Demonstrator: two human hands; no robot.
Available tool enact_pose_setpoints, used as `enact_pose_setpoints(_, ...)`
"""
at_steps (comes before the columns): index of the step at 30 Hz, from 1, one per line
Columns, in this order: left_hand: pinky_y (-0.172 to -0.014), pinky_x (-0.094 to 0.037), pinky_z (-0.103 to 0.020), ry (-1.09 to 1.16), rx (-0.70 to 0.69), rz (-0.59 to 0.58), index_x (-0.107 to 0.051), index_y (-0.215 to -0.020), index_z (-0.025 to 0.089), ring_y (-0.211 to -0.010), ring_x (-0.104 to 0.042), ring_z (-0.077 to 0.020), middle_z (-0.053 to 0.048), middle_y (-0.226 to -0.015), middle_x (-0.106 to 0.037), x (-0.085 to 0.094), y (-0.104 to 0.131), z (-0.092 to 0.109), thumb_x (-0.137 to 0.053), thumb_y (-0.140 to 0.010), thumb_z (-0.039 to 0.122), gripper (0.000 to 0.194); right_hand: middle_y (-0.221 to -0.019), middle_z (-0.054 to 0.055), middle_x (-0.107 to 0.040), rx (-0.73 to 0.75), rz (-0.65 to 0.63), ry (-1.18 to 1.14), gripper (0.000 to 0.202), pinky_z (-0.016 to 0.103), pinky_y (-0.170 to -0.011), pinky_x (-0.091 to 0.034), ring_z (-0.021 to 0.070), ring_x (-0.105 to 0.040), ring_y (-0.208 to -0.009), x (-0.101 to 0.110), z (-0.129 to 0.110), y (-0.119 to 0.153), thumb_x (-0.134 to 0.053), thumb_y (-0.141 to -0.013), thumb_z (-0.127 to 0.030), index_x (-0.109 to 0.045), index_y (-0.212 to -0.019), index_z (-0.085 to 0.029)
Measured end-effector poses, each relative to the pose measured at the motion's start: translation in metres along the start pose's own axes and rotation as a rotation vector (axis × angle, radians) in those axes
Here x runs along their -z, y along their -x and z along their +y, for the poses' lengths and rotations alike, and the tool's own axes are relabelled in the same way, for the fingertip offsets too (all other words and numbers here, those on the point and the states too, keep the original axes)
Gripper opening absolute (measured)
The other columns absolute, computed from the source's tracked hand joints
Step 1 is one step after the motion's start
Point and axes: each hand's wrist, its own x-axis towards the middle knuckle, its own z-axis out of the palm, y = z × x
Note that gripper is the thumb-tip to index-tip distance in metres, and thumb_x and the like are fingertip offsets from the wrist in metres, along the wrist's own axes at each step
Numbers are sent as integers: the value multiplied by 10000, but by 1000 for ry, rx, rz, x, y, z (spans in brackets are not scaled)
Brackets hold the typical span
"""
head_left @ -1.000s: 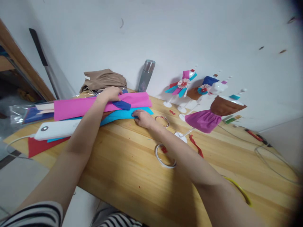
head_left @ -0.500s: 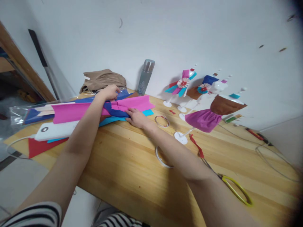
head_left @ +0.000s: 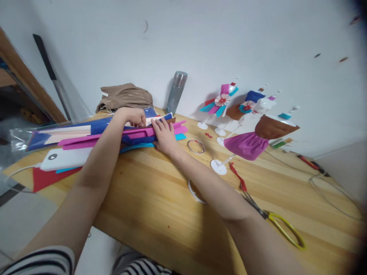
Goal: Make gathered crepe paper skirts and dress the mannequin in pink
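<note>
Pink sheet [head_left: 140, 133] now in folds

Seeing hot pink sheets [head_left: 80, 142], deep blue sheets [head_left: 99, 126], a sky-blue sheet [head_left: 180, 136] and a red sheet [head_left: 51, 178], pretty loud against the honey-coloured, wood-grained table [head_left: 137, 198] tbh. Also spotting a brown-and-magenta dress [head_left: 254, 142], a cream flower [head_left: 222, 100] with a red centre, yellow-handled scissors [head_left: 267, 214] with dark blades [head_left: 252, 202], a grey bottle [head_left: 174, 97] with a silver cap [head_left: 180, 78], and black-and-white stripes on the sleeve [head_left: 48, 256].
</note>
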Motion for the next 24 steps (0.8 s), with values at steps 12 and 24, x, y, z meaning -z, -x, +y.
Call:
enact_pose_setpoints(12,-738,-494,-227,-127,104,10,-735,-990,147,-824,-654,-199,-90,-958,-736,-6,-6,-12,-643,-734,342,335,-1481,201,-404,46,-51,58,498,484,-1023,-390,321,-375,-1334,-10,-1,21,-340,-949,-128,-460,-1431,-144)
enact_pose_setpoints(24,-712,-439,-195,-204,-9,55,-716,-938,138,-780,-583,-142,-27,-912,-717,0,5,4,-579,-828,325,257,-1564,182,-285,39,-33,93,459,520,-1063,-329,354,-259,-1416,-7,-4,23,-368,-943,-121,-506,-1379,-155)
